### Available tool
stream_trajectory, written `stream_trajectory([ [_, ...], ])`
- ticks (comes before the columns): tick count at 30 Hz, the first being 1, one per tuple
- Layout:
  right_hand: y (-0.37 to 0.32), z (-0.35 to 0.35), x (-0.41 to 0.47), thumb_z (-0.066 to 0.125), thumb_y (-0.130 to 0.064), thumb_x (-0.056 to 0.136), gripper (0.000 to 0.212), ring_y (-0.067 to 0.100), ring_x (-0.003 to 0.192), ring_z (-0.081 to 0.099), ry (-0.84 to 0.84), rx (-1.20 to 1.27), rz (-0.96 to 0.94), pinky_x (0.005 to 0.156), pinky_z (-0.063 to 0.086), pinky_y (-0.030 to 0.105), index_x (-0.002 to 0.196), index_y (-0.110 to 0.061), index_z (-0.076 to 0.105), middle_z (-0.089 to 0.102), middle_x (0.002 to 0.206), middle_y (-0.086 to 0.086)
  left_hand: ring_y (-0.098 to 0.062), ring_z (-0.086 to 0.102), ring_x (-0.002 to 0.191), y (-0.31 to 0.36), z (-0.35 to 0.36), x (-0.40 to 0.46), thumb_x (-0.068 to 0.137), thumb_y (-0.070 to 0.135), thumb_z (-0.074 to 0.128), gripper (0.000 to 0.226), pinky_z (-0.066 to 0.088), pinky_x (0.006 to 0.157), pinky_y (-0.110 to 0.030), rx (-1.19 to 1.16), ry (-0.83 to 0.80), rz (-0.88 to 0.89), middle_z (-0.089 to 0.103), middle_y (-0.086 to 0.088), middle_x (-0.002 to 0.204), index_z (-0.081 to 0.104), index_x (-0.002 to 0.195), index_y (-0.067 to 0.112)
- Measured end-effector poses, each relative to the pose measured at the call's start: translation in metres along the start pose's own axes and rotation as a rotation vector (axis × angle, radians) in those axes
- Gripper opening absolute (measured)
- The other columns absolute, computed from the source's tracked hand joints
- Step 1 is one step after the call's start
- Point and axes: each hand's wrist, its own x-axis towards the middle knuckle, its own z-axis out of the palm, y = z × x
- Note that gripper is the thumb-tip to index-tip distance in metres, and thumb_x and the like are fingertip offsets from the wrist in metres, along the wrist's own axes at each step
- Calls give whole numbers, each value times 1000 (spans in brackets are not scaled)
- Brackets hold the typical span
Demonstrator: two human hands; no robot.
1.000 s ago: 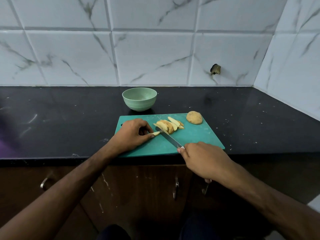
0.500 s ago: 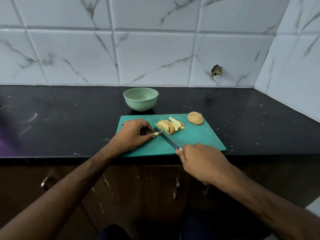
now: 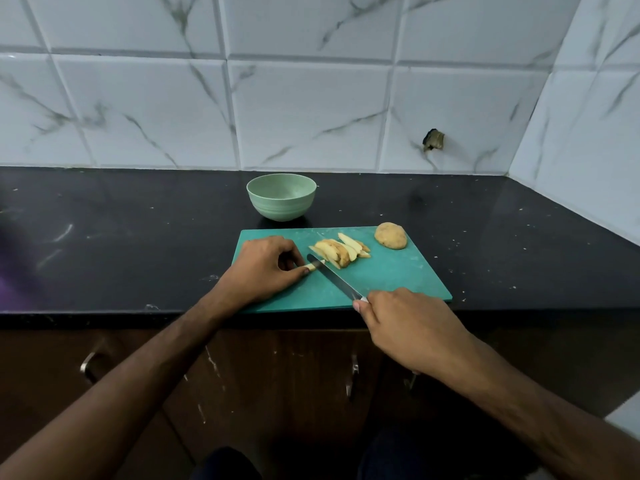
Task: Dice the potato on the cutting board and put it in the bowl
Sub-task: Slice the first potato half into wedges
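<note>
A teal cutting board lies at the counter's front edge. On it sits a pile of potato strips and, at the back right corner, an uncut potato half, skin side up. My left hand pinches one potato strip against the board. My right hand grips the handle of a knife, whose blade slants to the upper left with its tip at that strip. Just behind the board stands a pale green bowl, with nothing visible inside.
The black stone counter runs left and right, with white marbled tile walls behind and on the right. Dark cabinet doors with metal handles sit below the counter edge. A small dark hole marks the back wall.
The knife blade has shifted a little forward and back at the strip held by my left hand. Both hands stay in nearly the same place.
</note>
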Motion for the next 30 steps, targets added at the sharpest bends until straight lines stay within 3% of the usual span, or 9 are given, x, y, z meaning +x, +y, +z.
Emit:
stream_trajectory([
  [10,-9,2,18,25,-47,110,42,11,70,55,10,-47,-12,62,40,32,97,-21,55,56,80,-4,-5,64,76,2,-2,-2,83,39,80,17,58,71,-35,-5,-17,-6,68,12,82,76,91,24],
  [14,-4,-8,10,24,-49,109,41,9,65,52,67,-31,-10,54,33,29,91,-24,50,55,77,-5,-5,63,73,0,-6,-7,79,49,80,26,56,68,-31,13,-7,-11,66,11,79,74,93,28],
  [21,-5,5,-2,25,-49,110,39,7,64,52,3,8,-24,53,34,27,83,-28,45,55,75,-6,-5,65,78,0,-8,-7,83,35,81,14,58,73,-32,-10,-24,-14,68,11,85,77,90,23],
  [26,-13,12,7,27,-47,110,41,10,68,54,12,25,-30,58,38,28,96,-21,56,56,78,-4,-5,66,81,2,-8,-6,83,30,82,12,58,78,-33,-53,-47,-49,70,11,87,77,90,23],
  [30,-17,5,14,26,-47,110,42,12,71,55,8,-18,-16,64,44,32,99,-21,56,56,80,-3,1,64,78,-1,-7,-10,80,49,78,15,54,84,-42,37,10,-27,68,18,82,74,84,35],
])
